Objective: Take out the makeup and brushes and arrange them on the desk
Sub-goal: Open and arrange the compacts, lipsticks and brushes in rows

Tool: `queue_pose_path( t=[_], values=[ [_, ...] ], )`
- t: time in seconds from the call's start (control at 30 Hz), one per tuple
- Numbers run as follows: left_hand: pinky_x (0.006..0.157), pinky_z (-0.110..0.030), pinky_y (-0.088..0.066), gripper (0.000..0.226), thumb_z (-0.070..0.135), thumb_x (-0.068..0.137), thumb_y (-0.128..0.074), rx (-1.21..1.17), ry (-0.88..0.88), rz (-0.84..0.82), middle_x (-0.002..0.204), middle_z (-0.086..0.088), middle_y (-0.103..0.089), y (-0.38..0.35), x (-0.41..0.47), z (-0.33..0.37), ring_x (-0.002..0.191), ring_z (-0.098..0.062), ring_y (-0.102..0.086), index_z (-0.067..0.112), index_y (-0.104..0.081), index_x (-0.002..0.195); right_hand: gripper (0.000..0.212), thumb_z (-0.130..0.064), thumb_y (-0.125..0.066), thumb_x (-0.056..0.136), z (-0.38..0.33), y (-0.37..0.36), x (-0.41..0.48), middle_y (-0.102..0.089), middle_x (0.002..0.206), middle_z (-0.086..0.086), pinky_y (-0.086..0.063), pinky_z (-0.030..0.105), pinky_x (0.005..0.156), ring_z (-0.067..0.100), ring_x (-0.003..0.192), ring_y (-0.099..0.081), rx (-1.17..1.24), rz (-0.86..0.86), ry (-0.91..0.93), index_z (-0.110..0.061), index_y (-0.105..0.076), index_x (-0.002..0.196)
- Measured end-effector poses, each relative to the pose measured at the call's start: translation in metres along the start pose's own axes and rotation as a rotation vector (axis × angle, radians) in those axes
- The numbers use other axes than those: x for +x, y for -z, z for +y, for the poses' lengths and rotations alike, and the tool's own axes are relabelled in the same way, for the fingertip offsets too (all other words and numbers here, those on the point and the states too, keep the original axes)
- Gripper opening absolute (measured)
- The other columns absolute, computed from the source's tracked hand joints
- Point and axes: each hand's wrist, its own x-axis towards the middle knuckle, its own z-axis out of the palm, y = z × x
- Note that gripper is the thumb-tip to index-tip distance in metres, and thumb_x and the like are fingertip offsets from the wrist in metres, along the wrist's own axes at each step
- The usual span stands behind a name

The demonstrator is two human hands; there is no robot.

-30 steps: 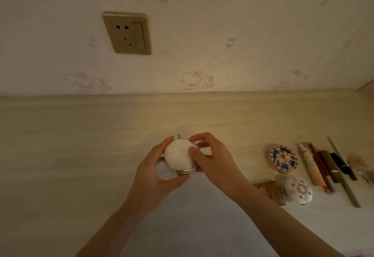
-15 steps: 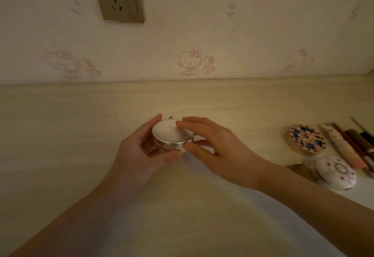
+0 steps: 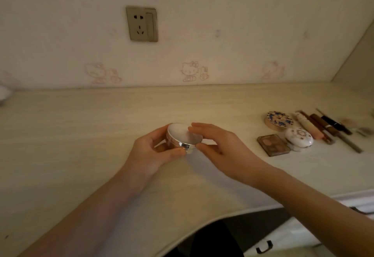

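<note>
Both hands are holding one silver compact (image 3: 184, 137) over the middle of the desk (image 3: 81, 135).
Left hand (image 3: 153, 151) is gripping the rim with curled fingers. Right hand (image 3: 220, 147) is pinching the lid, fingers together on top and thumb at the near edge. Lying right: one patterned compact (image 3: 279, 120), one white compact (image 3: 299, 137), one palette (image 3: 273, 145).

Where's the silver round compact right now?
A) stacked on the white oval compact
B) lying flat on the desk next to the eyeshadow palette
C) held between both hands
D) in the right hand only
C: the left hand grips the base of the silver round compact, while the right hand has fingers on its lid and the thumb at its rim.
</note>
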Motion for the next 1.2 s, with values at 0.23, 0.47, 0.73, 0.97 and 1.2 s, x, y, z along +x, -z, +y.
queue_pose_path(
  t=[0.23,0.47,0.73,0.97,1.2],
  values=[
    [0.081,-0.022,-0.054,0.066,0.007,0.056,-0.089,0.031,-0.013,-0.007,0.109,-0.002,-0.073,-0.007,-0.01,0.006,0.099,-0.018,-0.069,0.021,-0.066,0.117,0.056,-0.042,-0.067,0.084,-0.005,0.003,-0.014,-0.044,0.142,-0.016,-0.049,0.018,0.093,-0.002,0.116,-0.05,-0.026,-0.015,-0.027,-0.034,-0.048,0.136],
    [0.075,-0.02,-0.053,0.068,-0.001,0.055,-0.087,0.015,-0.023,0.048,0.107,-0.001,-0.073,-0.002,-0.008,0.007,0.095,-0.015,-0.07,0.018,-0.066,0.116,0.072,-0.05,-0.075,0.073,-0.007,0.009,0.007,-0.052,0.124,-0.019,-0.049,0.016,0.085,-0.004,0.104,-0.05,-0.113,-0.105,0.045,-0.038,-0.041,0.135],
    [0.071,-0.021,-0.053,0.066,0.004,0.051,-0.083,0.007,-0.01,0.018,0.099,0.002,-0.074,0.004,-0.006,0.008,0.086,-0.012,-0.069,0.022,-0.066,0.112,0.084,-0.042,-0.083,0.065,-0.01,0.016,0.027,-0.046,0.113,-0.008,-0.05,0.017,0.085,0.007,0.098,-0.055,-0.151,-0.206,0.063,-0.026,-0.045,0.139],
    [0.069,-0.021,-0.054,0.067,0.005,0.049,-0.086,0.043,-0.027,0.007,0.101,0.0,-0.074,0.006,-0.003,0.009,0.087,-0.013,-0.07,0.021,-0.066,0.11,0.08,-0.042,-0.083,0.065,-0.014,0.023,0.034,-0.045,0.109,-0.01,-0.049,0.019,0.09,0.007,0.1,-0.055,-0.123,-0.249,0.001,-0.036,-0.048,0.136],
    [0.073,-0.024,-0.056,0.066,0.002,0.056,-0.089,0.078,-0.011,-0.016,0.114,0.005,-0.07,0.011,-0.003,0.007,0.096,-0.017,-0.071,0.024,-0.065,0.113,0.066,-0.039,-0.078,0.073,-0.016,0.028,0.036,-0.054,0.118,-0.013,-0.047,0.021,0.095,0.005,0.107,-0.056,-0.108,-0.284,-0.033,-0.033,-0.052,0.133]
  ],
)
